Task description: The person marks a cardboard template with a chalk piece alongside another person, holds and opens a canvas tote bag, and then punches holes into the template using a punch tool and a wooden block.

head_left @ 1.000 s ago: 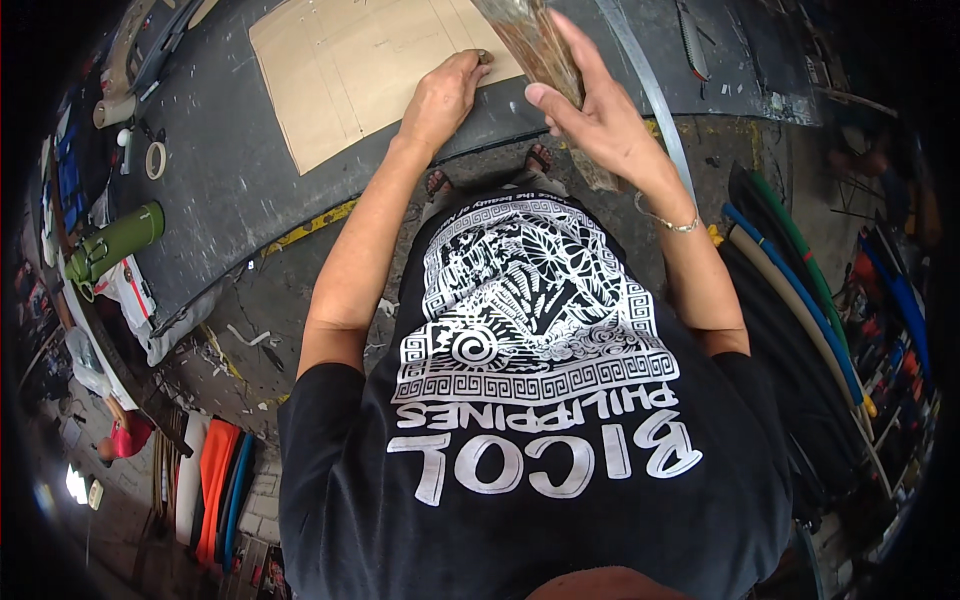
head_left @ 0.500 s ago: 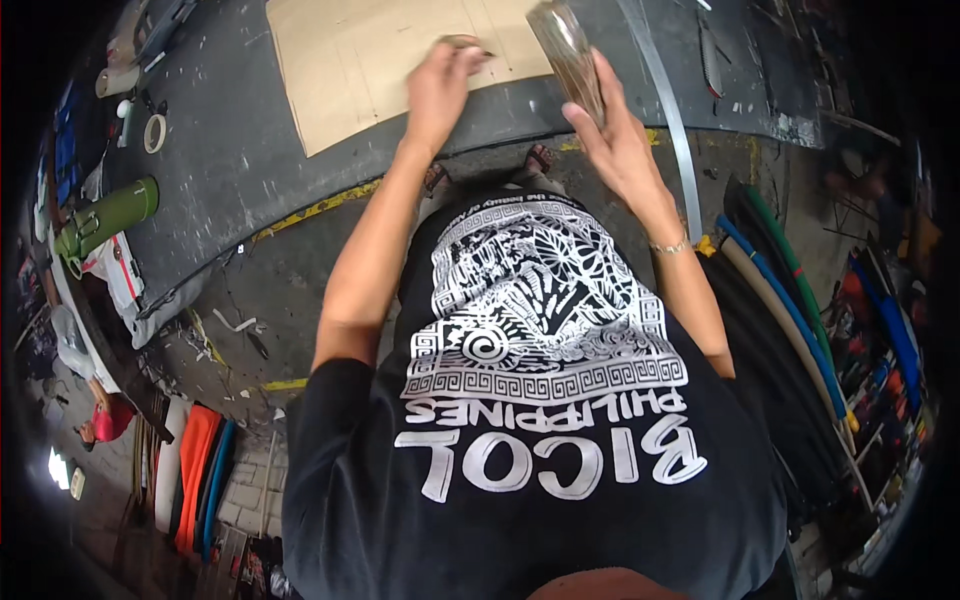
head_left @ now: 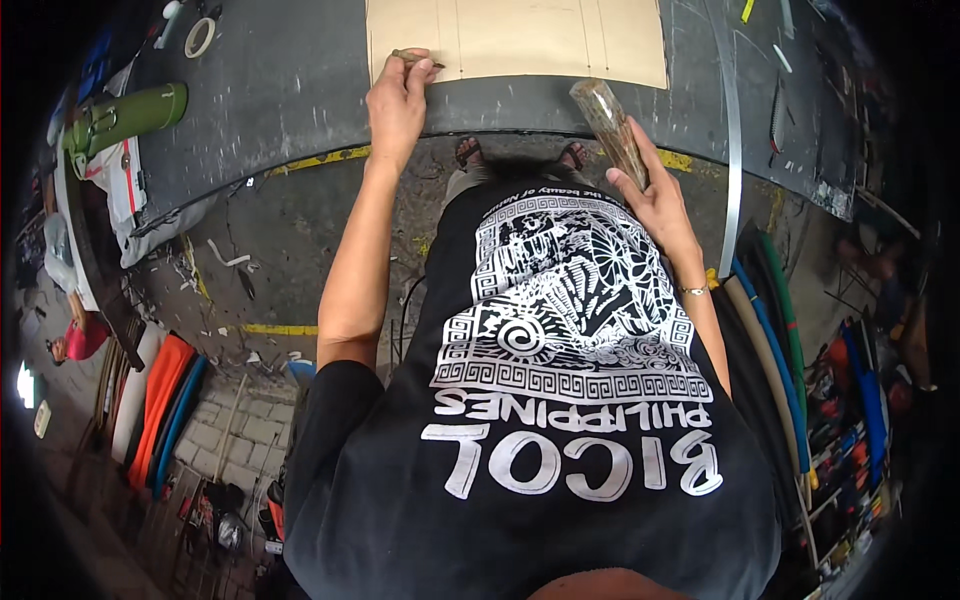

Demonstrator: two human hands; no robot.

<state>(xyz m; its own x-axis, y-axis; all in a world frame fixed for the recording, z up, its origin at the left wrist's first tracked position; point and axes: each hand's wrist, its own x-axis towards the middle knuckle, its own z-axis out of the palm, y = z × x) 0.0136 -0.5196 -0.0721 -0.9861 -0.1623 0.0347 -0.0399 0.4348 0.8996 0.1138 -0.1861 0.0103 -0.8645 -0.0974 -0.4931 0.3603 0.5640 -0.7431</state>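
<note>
My left hand is closed around a short, thin pointed tool, too small to name exactly. Its tip is over the near left part of a tan paper sheet on the dark table. Thin lines and small dark dots run along the paper. In my right hand is a thick brown cylindrical block with a shiny end, tilted towards the table's near edge. The block is apart from both the paper and the pointed tool.
A long metal strip hangs over the table's near edge on the right. A spiral-bound item lies beyond it. To the left are a tape roll and a green cylindrical case. Colourful rolls stand lower left.
The view has shifted, with more of the paper's right side showing. My left hand is now nearer the paper's left edge. My right hand has drawn the block back from the paper.
</note>
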